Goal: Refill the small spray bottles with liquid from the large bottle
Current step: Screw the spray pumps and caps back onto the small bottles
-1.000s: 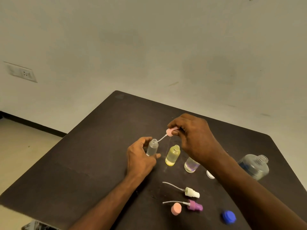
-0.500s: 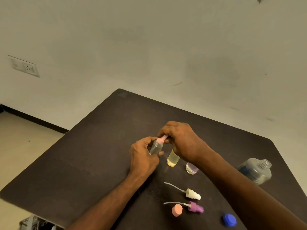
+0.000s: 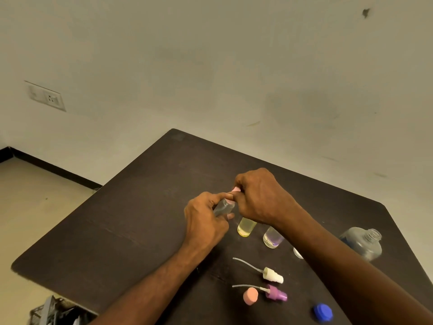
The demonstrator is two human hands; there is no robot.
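at frame centre the left hand (image 3: 206, 225) grips the small bottle (image 3: 223, 207), its long axis tilted up-right toward the right hand (image 3: 260, 198), whose curled fingers pinch the pink sprayer (image 3: 235, 190) seated directly on its neck for twisting.

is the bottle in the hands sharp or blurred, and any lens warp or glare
Head view: the clear spray bottle gripped by the left hand is smeared by motion blur; the right hand pinches its pink sprayer top; wide-angle warp bows the table edges; light is soft, no harsh glare.
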